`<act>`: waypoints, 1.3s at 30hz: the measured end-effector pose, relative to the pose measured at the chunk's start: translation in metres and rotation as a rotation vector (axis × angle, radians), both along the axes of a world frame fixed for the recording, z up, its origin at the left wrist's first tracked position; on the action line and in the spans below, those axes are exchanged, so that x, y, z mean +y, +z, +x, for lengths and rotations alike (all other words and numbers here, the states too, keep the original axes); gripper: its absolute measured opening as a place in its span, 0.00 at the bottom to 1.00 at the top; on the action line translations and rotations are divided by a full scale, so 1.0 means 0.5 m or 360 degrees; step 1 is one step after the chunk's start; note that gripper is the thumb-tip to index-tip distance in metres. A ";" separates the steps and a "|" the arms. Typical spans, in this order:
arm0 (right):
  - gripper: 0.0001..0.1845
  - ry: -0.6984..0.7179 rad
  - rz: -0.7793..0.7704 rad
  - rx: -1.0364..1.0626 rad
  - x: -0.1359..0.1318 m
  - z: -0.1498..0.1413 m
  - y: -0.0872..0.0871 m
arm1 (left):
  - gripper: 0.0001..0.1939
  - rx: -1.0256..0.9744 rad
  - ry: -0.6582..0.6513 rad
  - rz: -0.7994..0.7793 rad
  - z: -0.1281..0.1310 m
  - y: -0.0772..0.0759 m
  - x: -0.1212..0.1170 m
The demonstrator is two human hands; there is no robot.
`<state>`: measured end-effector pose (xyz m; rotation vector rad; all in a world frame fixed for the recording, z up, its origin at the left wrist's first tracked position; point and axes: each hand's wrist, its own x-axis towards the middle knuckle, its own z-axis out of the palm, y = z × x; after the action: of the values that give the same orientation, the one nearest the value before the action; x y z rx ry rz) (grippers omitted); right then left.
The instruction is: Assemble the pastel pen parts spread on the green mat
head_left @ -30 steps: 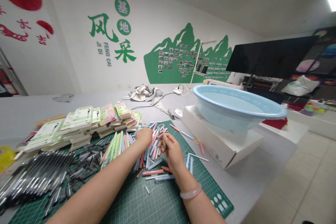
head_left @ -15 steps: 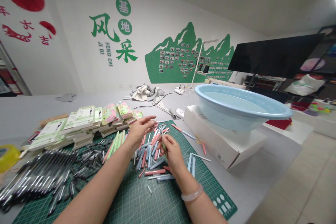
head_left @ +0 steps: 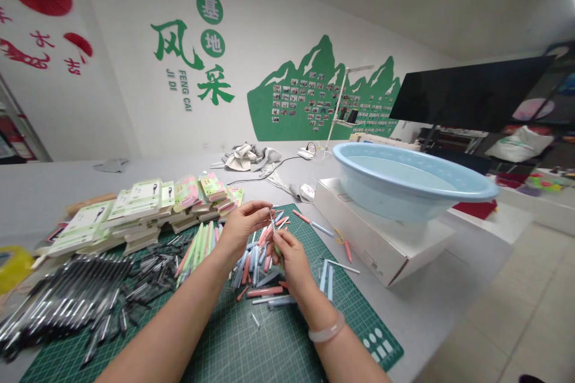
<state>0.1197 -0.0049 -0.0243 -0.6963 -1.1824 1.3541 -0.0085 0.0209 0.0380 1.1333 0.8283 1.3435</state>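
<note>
My right hand (head_left: 291, 258) is closed around a thin pen (head_left: 275, 242) with a light green barrel, held tip up. My left hand (head_left: 245, 228) pinches at the pen's slim upper end, though the fingertips partly hide what they grip. Below both hands, pink, blue and white pen parts (head_left: 251, 266) lie in a loose heap on a green cutting mat (head_left: 224, 341). Beside my left wrist a row of light green pens (head_left: 200, 246) rests on the mat.
Black pens (head_left: 67, 299) and black caps (head_left: 155, 269) spread across the left. Small boxes (head_left: 135, 200) are stacked behind them. To the right, a blue basin (head_left: 404, 191) sits on a white carton (head_left: 359, 239). Grey cloth (head_left: 251, 158) and a cable lie at the back.
My left hand's fingers have moved in towards the right hand and now pinch at the pen's upper end. The right hand keeps its hold on the pen.
</note>
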 end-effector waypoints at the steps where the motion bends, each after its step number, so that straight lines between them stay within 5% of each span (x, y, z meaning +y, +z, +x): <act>1: 0.16 -0.0003 -0.0003 0.0006 0.000 0.000 0.000 | 0.16 0.0030 0.0001 0.0027 0.000 0.001 -0.001; 7: 0.16 -0.0010 -0.0006 0.0030 0.000 -0.002 0.001 | 0.13 0.0414 0.0021 0.0263 -0.003 0.004 -0.011; 16: 0.14 -0.0004 0.0037 0.0103 -0.005 0.003 0.012 | 0.19 0.0508 -0.0064 0.0251 -0.024 0.004 -0.005; 18: 0.14 -0.0017 0.0027 0.0104 -0.003 0.007 0.013 | 0.18 0.0890 0.0106 0.0286 -0.049 -0.002 0.025; 20: 0.14 -0.0033 0.0021 0.0111 -0.001 0.011 0.014 | 0.14 0.1709 0.0296 0.0376 -0.076 -0.016 0.060; 23: 0.14 -0.0046 0.0022 0.0129 0.002 0.017 0.014 | 0.06 0.2059 0.0333 0.0311 -0.105 -0.046 0.105; 29: 0.13 -0.0139 0.0006 0.0147 0.005 0.028 0.017 | 0.09 0.2357 0.0354 0.0226 -0.106 -0.092 0.139; 39: 0.12 -0.0151 -0.0035 0.0232 0.012 0.036 0.016 | 0.08 0.2445 0.0165 0.0353 -0.061 -0.090 0.148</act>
<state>0.1375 0.0011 -0.0161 -0.6498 -1.0078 1.3175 -0.0392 0.0949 -0.0072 2.3255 1.8123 0.4021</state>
